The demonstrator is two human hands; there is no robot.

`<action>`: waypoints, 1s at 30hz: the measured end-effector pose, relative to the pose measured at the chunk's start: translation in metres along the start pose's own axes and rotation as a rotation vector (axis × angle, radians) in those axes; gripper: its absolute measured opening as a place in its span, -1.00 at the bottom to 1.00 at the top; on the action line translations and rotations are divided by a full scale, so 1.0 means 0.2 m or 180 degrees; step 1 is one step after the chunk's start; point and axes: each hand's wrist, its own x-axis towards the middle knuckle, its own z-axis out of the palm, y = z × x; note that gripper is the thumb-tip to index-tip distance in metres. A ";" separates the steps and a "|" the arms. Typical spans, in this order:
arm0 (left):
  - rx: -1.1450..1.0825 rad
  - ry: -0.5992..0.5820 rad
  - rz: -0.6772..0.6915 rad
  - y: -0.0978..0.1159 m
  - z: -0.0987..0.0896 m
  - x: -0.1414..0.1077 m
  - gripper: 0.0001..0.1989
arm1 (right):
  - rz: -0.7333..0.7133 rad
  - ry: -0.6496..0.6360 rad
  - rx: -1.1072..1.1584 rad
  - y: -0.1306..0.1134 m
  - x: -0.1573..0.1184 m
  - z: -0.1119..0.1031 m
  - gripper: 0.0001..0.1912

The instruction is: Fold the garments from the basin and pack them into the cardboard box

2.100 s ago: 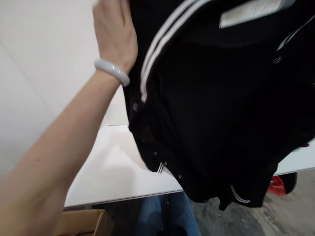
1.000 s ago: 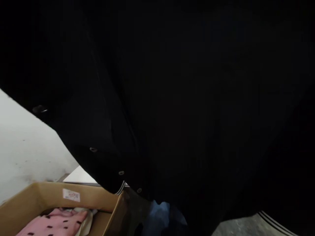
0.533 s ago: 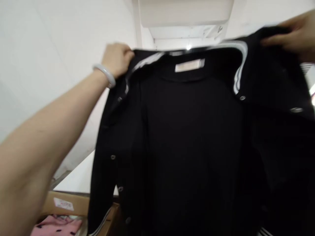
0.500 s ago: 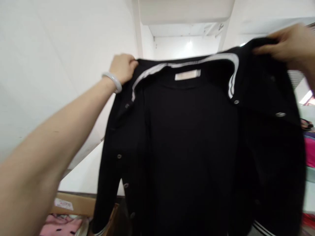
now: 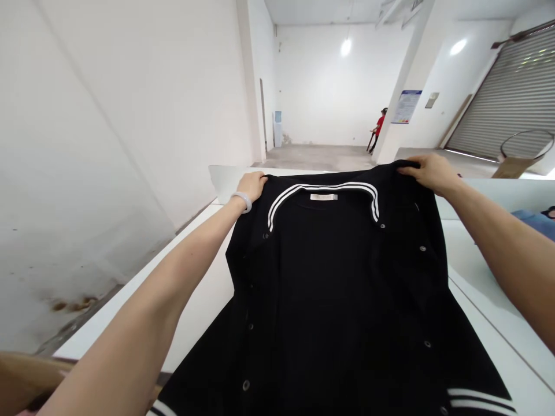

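Two collar corners of a black snap-front jacket (image 5: 329,300) are clenched, one each, by left hand (image 5: 251,186) and right hand (image 5: 429,173), over a white table (image 5: 195,289)

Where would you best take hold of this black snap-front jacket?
Probably the two ends of the striped collar, reaching over from the near side as the left hand and right hand do: the open jacket lies spread on the table, leaving that edge exposed.
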 end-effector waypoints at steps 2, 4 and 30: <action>0.0010 -0.0061 -0.0058 0.01 0.06 0.06 -0.70 | 0.0063 -0.0094 -0.0012 0.05 0.06 0.06 -0.54; 0.0024 -0.0139 -0.0136 0.00 0.15 0.12 -0.70 | 0.0154 -0.0187 0.0019 0.09 0.11 0.14 -0.62; 0.0217 -0.0922 -0.0741 -0.15 1.06 0.43 -0.66 | 0.0984 -0.0572 -0.1090 0.45 0.42 1.23 -0.67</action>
